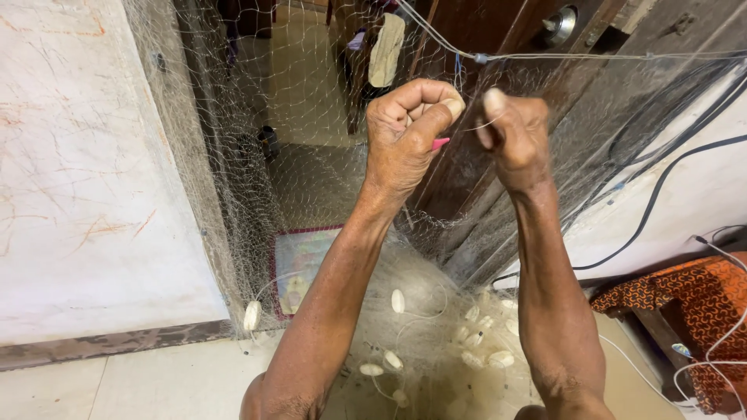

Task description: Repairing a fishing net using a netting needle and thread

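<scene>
1. Both hands are raised in the upper centre of the frame, working on a fishing net [257, 202] that hangs from a taut top line [591, 56] running toward the upper right

2. The left hand [405, 136] is closed in a fist, thumb pressed over the fingers; a small pink tool [440, 143], probably a netting needle though only its tip shows, pokes out of the grip toward the other hand

3. The right hand [513, 140] is closed too, thumb up, pinching a fine pale strand [476, 126] stretched between the two hands just beneath the top line

4. Judged from this, the work is in mid-course: a knot or mesh near the top line is being handled, and it looks not yet finished, since the strand is held under tension rather than let go

5. A great deal of net seems left to go through: it drapes across the doorway in the upper left and centre, and a large heap lies bunched on the floor [156, 381] at lower centre

6. The net is thin, nearly see-through, greyish, with small meshes; oval white floats [398, 300] are strung through the heap and along its lower edge

7. Around it: a scuffed pale wall [85, 171] at left, dark wooden planks [498, 31] behind the hands, black cables [661, 183] at right, and an orange patterned cloth [685, 299] in the lower right corner
</scene>
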